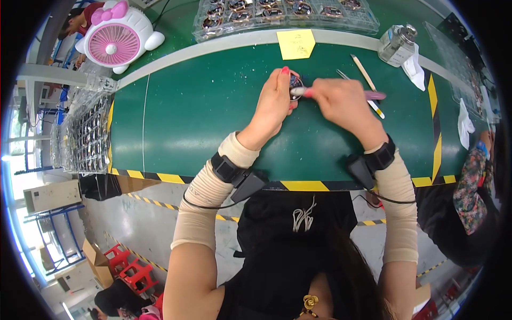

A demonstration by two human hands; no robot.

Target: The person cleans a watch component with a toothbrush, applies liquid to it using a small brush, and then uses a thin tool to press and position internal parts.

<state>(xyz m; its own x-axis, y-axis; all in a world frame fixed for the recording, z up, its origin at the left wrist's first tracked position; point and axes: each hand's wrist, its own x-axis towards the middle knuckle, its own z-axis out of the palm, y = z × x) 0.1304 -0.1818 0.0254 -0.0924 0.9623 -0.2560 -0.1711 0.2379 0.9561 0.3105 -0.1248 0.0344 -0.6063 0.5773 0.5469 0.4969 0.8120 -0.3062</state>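
My left hand (273,104) is closed around a small round electronic part (295,82) with a dark, board-like face, holding it above the green work mat. My right hand (341,104) grips a small brush with a translucent pink handle (375,95). Its whitish head (297,92) lies against the round part or just over it; motion blur hides the exact contact. Just beyond my right hand, a pair of tweezers (342,73) rests partly hidden, close to a thin pale wooden-looking stick (364,72). Under the brush handle pokes out a white and yellow slim tool (376,109).
A clear tray of round electronic parts (288,12) stands at the back, behind a yellow note (296,44). At right are a glass bottle (398,45) and white tissue (414,69). A pink-and-white fan (114,45) and stacked clear trays (88,133) are left. Another person's arm (472,181) is at right.
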